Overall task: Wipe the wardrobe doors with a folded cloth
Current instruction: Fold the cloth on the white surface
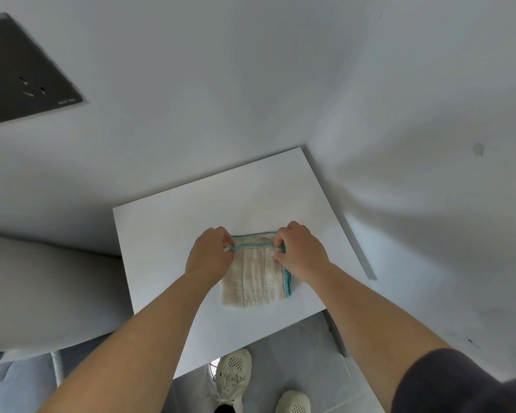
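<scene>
A cream cloth [255,278] with a teal border lies folded on a small white table top [167,248]. My left hand [210,256] pinches the cloth's far left corner. My right hand [300,251] pinches the far right corner. The top layer's far edge sits a little short of the teal edge beneath it. Both forearms reach in from the bottom of the view. No wardrobe door is clearly recognisable.
White walls meet in a corner behind the table. A dark socket panel [21,76] is set in the wall at upper left. A pale rounded surface [42,293] lies left of the table. My white shoes [233,380] stand on grey floor tiles below the table's near edge.
</scene>
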The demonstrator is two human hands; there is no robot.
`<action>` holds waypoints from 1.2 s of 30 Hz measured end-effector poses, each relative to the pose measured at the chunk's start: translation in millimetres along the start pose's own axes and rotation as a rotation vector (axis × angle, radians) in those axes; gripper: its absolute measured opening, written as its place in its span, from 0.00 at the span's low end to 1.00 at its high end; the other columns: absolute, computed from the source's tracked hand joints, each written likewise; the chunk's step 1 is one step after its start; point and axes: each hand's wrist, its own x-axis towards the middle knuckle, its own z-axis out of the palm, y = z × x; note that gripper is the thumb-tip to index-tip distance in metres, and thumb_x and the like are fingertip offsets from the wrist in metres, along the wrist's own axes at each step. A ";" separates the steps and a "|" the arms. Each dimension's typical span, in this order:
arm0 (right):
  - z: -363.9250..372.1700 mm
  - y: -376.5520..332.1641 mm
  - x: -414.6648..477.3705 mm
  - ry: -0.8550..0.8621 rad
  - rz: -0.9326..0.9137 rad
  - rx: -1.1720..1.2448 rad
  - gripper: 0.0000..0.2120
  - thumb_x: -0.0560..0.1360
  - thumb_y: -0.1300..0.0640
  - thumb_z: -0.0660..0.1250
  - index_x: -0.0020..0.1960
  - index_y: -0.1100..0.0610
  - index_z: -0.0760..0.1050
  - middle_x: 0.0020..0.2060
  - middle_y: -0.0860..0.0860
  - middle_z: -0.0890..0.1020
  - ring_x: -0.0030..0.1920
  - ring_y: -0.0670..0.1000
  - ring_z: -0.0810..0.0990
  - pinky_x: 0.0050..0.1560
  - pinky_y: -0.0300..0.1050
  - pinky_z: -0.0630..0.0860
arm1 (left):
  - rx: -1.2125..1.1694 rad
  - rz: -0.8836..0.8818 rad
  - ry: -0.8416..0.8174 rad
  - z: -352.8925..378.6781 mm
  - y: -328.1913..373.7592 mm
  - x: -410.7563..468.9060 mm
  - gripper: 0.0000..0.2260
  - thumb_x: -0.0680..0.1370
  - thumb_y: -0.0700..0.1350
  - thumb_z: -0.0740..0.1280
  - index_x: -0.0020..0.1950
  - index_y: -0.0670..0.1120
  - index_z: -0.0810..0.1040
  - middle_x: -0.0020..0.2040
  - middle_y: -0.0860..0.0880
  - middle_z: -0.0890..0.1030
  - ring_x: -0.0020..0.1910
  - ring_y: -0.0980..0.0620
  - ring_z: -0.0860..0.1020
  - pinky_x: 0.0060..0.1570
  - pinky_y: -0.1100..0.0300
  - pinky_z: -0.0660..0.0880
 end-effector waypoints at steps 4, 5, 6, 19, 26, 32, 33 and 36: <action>2.1 0.0 4.0 0.037 -0.118 0.004 0.16 0.75 0.53 0.65 0.62 0.50 0.70 0.55 0.47 0.73 0.57 0.50 0.71 0.54 0.46 0.70 | -0.171 0.071 0.007 -0.3 -6.5 -0.6 0.07 0.80 0.38 0.61 0.46 0.51 0.68 0.37 0.48 0.76 0.33 0.51 0.71 0.33 0.57 0.69; 2.3 -0.7 4.6 0.012 -0.132 0.000 0.19 0.76 0.52 0.65 0.65 0.49 0.69 0.56 0.47 0.73 0.58 0.50 0.70 0.56 0.47 0.69 | -0.166 0.081 -0.001 -1.0 -7.8 -1.5 0.07 0.81 0.40 0.59 0.47 0.51 0.65 0.35 0.48 0.75 0.31 0.50 0.70 0.32 0.55 0.69; 2.9 -1.5 6.0 -0.016 -0.137 -0.008 0.20 0.76 0.50 0.64 0.67 0.49 0.69 0.57 0.47 0.73 0.59 0.50 0.69 0.57 0.47 0.68 | -0.150 0.094 -0.010 -1.9 -8.9 -2.0 0.07 0.82 0.41 0.58 0.48 0.52 0.64 0.34 0.47 0.75 0.30 0.50 0.69 0.31 0.54 0.69; -5.6 -2.8 20.0 -0.066 0.092 -0.026 0.16 0.75 0.50 0.67 0.60 0.52 0.70 0.52 0.49 0.76 0.52 0.52 0.76 0.54 0.47 0.72 | -0.051 -0.055 -0.023 2.1 -6.9 10.1 0.11 0.77 0.42 0.68 0.54 0.49 0.67 0.46 0.51 0.74 0.43 0.50 0.75 0.43 0.57 0.73; -16.5 -6.0 11.7 -0.098 0.212 0.331 0.06 0.74 0.59 0.63 0.50 0.53 0.70 0.46 0.50 0.74 0.43 0.49 0.75 0.40 0.42 0.74 | -0.318 -0.158 -0.112 -12.8 6.0 9.0 0.05 0.76 0.40 0.68 0.48 0.47 0.73 0.46 0.48 0.78 0.43 0.50 0.75 0.38 0.62 0.70; -93.6 -9.5 -38.2 -0.094 0.291 0.796 0.13 0.71 0.57 0.72 0.54 0.57 0.76 0.46 0.52 0.81 0.47 0.52 0.80 0.47 0.43 0.78 | -0.591 -0.123 -0.167 -74.9 52.5 -38.5 0.11 0.77 0.40 0.68 0.56 0.49 0.71 0.49 0.46 0.81 0.45 0.50 0.78 0.48 0.58 0.74; -105.3 -9.0 -44.8 -0.108 0.297 0.810 0.12 0.70 0.57 0.73 0.52 0.58 0.78 0.44 0.53 0.82 0.47 0.53 0.80 0.51 0.46 0.78 | -0.593 -0.121 -0.185 -85.7 60.7 -44.6 0.12 0.77 0.40 0.69 0.57 0.48 0.73 0.51 0.45 0.81 0.48 0.48 0.79 0.53 0.54 0.76; -161.2 -19.9 -81.0 -0.099 0.307 0.909 0.10 0.69 0.57 0.75 0.48 0.60 0.80 0.41 0.53 0.79 0.44 0.52 0.76 0.50 0.46 0.75 | -0.585 -0.098 -0.202 -131.8 97.2 -79.6 0.04 0.75 0.39 0.71 0.50 0.42 0.79 0.49 0.43 0.81 0.48 0.47 0.78 0.62 0.48 0.74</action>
